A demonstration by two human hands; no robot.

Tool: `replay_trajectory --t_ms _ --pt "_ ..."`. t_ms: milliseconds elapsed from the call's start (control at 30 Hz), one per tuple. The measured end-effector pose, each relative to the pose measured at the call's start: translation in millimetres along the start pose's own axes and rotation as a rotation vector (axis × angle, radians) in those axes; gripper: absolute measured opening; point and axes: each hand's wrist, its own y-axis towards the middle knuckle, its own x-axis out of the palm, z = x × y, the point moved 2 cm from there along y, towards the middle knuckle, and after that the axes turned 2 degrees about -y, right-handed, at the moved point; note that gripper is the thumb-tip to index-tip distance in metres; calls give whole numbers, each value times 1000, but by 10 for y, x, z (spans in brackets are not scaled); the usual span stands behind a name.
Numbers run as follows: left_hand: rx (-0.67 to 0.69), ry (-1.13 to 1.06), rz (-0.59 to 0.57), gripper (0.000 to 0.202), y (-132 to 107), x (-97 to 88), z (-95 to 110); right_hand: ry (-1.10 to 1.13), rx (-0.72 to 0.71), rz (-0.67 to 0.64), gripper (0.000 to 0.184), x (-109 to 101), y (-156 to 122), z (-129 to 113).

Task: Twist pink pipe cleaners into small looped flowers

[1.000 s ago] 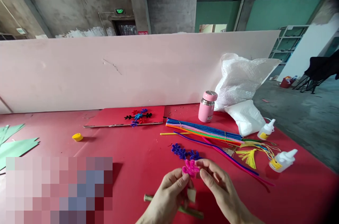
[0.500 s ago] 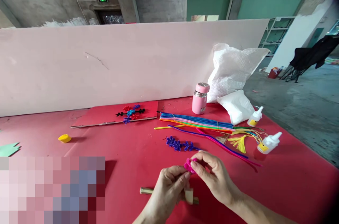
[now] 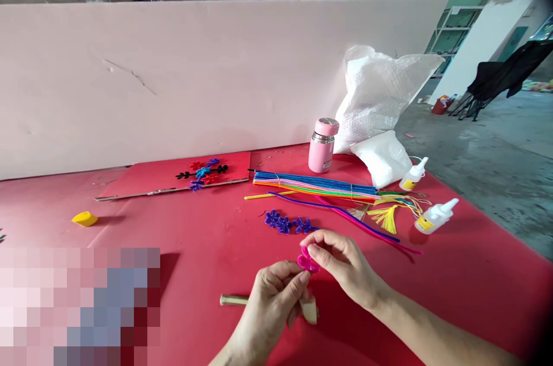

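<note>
Our left grip (image 3: 274,304) and right grip (image 3: 353,274) both pinch a fuzzy, looped magenta flower (image 3: 307,264), held between our fingertips above the smooth red desk (image 3: 194,262). Beyond it lie velvety purple flowers (image 3: 283,223), a bundle of slim, straight colored stems (image 3: 315,182) and a rounded pink bottle (image 3: 321,150).
</note>
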Motion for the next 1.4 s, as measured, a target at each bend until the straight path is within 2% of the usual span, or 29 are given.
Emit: replay_trajectory --t_ms 233,433,600,767,900,967,1067,1133,1300,1400 --pt "-2 47 -51 25 -35 27 20 -70 -31 -20 15 2 -24 -17" --pt "141 194 -43 26 -47 -5 -59 22 25 -74 16 11 -30 1" --pt "183 214 -61 24 -42 -39 -159 24 36 -82 16 1 -25 6" --pt "135 170 -56 24 -41 2 -78 19 46 -67 15 -6 -35 17" --pt "37 -63 -10 28 -34 19 20 93 55 5 26 -14 -56 7" --pt "24 -104 21 30 -28 6 36 145 77 -32 32 16 -68 0" --pt "32 -29 31 30 -23 -6 31 177 117 -147 32 102 -89 7" --pt "55 21 20 32 -23 3 31 161 123 -170 30 152 -97 26" --pt "87 102 -8 35 -25 45 46 133 58 5 25 148 -80 72" --pt "79 151 -25 39 -28 47 33 139 41 40 23 119 -70 81"
